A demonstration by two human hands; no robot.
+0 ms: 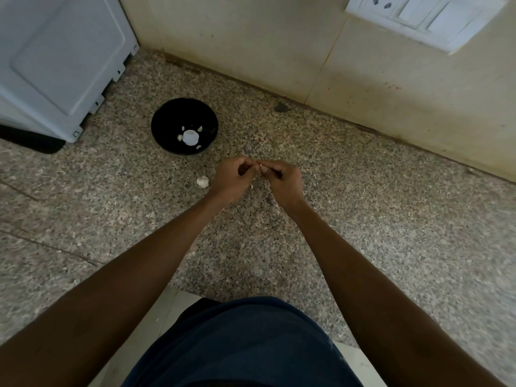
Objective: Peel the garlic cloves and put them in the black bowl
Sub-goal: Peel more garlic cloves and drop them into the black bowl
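Just below the middle of the frame, your left hand and right hand met fingertip to fingertip, both curled and pinching a small garlic clove between them, mostly hidden by your fingers. You had the black bowl up and to the left of your hands on the speckled counter, with a few pale cloves and a white round piece inside. A garlic bulb piece lay just left of your left hand.
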